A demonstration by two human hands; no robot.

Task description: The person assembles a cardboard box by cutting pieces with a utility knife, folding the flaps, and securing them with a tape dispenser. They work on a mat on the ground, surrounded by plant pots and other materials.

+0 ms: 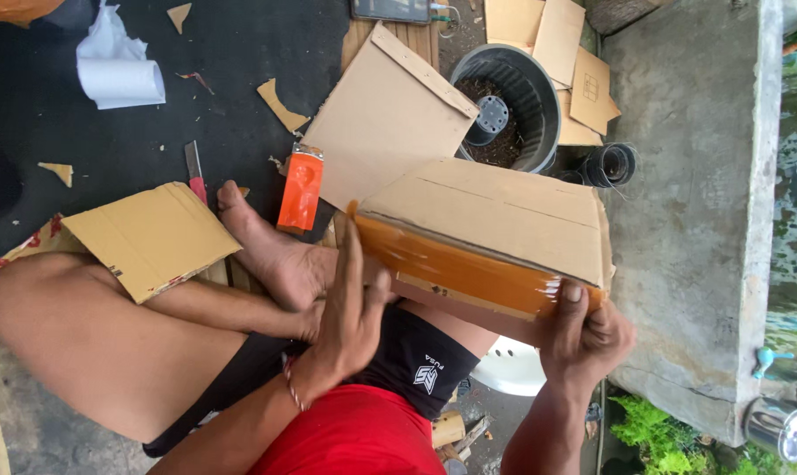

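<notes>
A flat cardboard box (495, 220) with an orange-taped edge (451, 264) is held up in front of me. My left hand (350, 317) lies flat against its left end, fingers stretched up along the orange edge. My right hand (588, 330) grips the box's right end, thumb on the orange tape. I sit cross-legged; my bare foot (271, 251) rests just left of the box.
A cardboard sheet (385, 119) lies behind the box, another piece (152, 237) on my knee. An orange tape dispenser (300, 189), a utility knife (194, 171), a paper roll (121, 81) and scraps lie on the dark mat. A black pot (513, 105) stands beyond; a concrete ledge (689, 176) at right.
</notes>
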